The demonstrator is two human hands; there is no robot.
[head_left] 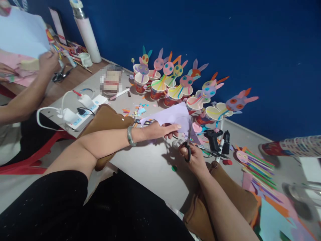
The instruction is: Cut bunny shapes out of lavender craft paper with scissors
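L hand (158, 130) is pinching paper (177, 113), prob. light, floppy, best held nr its edge; R hand (197, 160) is gripping scissors (189, 136).

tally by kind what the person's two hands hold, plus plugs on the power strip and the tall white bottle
light purple paper, in the left hand's grip: 1
scissors, in the right hand: 1
white plugs: 2
black plug: 1
tall white bottle: 1
total: 6

Lilac paper (178, 114) (tilted); black-handled scissors (189, 138) at right side.
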